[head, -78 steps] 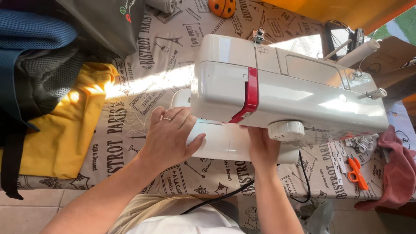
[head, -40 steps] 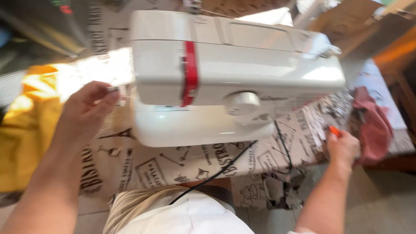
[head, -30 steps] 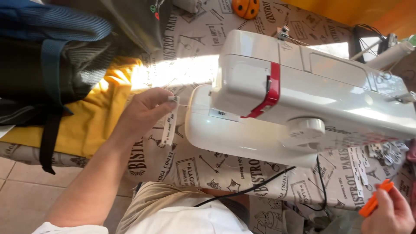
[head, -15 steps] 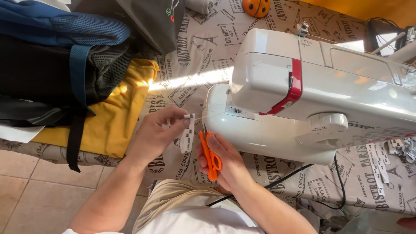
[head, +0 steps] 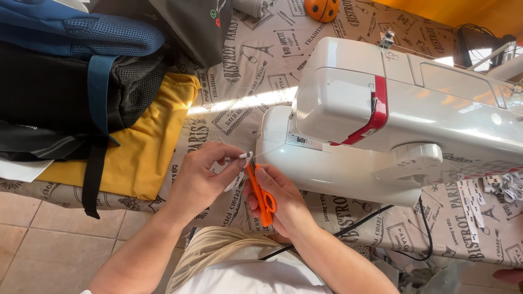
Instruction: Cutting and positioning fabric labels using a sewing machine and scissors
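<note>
**Snips at the thread, beside the machine**

The left hand pinches a small white tag, its grip closed, pulling the thread taut from the sewing machine. The right hand closes round orange snips, blades at the tag. One machine, one snips, one tag, one backpack on the desk.

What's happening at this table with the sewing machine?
A person sits at a white sewing machine with a red stripe on a printed tablecloth. The left hand pinches a small white strip of fabric beside the machine. The right hand holds small orange thread snips, their tip right at that strip. A yellow cloth and blue-black backpack lie to the left.
</note>
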